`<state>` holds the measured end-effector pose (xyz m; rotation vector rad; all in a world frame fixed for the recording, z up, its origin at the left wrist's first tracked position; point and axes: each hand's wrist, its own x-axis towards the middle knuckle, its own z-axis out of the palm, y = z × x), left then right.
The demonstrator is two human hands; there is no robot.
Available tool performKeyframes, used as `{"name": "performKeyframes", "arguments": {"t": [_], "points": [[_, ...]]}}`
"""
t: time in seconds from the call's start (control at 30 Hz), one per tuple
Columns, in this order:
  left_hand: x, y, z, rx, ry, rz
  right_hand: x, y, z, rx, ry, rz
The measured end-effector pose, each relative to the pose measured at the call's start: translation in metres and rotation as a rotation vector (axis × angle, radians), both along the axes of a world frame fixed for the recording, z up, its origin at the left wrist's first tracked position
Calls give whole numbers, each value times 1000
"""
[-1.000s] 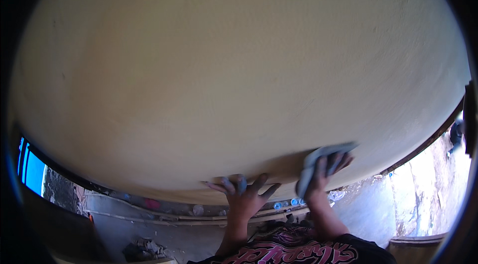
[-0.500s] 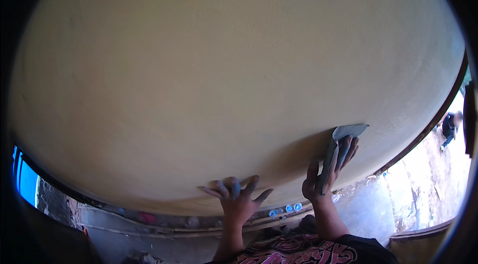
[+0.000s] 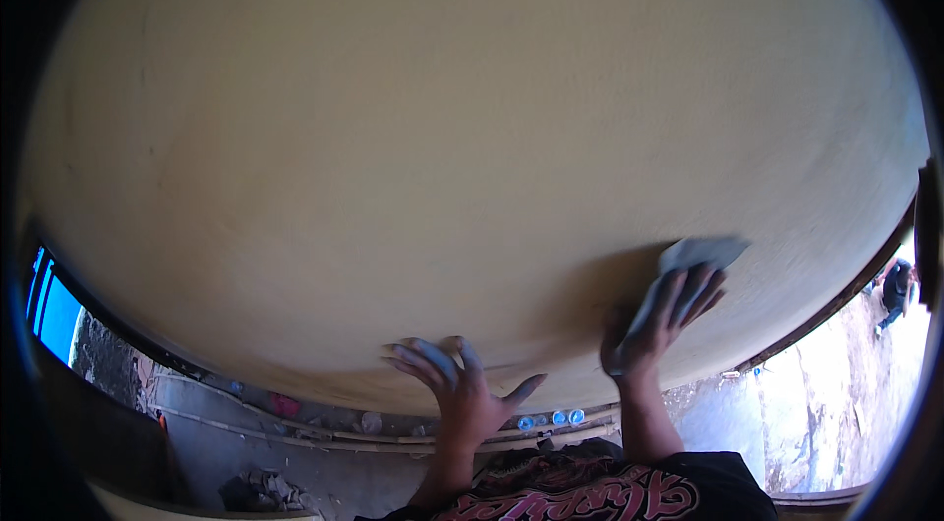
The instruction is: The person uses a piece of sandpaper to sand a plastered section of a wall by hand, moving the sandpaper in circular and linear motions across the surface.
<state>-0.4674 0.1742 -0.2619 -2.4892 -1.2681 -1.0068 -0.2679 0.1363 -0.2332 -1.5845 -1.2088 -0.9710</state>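
Note:
A broad cream-coloured wall [image 3: 442, 147] with a smooth matt face fills most of the head view. Against it, on the right, my right hand [image 3: 664, 315] presses a grey sheet of sandpaper [image 3: 710, 252]. The sheet's far edge sticks out past my fingertips, and another part runs down beside the palm; the fingers cover the rest. Lower and to the left, my left hand [image 3: 462, 391] is open with fingers spread, its fingertips at the wall and nothing in it. Greyish dust coats the fingers of both hands.
Long thin poles [image 3: 324, 440] lie along the foot of the wall, near several clear plastic cups [image 3: 560, 417]. A crumpled dark bundle [image 3: 261, 493] is at lower left. Through the opening on the right, a person in dark clothes [image 3: 895, 290] is outdoors. Something bright blue [image 3: 57, 317] shows far left.
My right hand has shifted a little right with the sandpaper, its fingers now lying flatter over the sheet. My left hand has moved slightly up and left, its fingers tilted left.

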Motion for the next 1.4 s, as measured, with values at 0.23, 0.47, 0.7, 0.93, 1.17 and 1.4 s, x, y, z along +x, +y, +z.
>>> {"name": "performKeyframes", "arguments": {"t": [0.23, 0.47, 0.7, 0.93, 1.17, 1.4], "points": [[9, -5, 4, 17, -106, 15, 2, -4, -24, -104, -96, -16], [15, -5, 0, 14, -164, -16, -12, -4, -69, -118, -121, 96], [-16, 18, -25, 167, 23, 25, -1, -1, -11, 155, 193, 100], [-30, 18, -30, 115, -42, 25, -46, -8, -71, -172, 9, 187], [-34, 20, -26, 127, 120, -29, -41, 13, -37, 161, 130, 156], [-41, 17, -33, 75, 16, -48, -44, -2, -54, 9, -15, 41]]}}
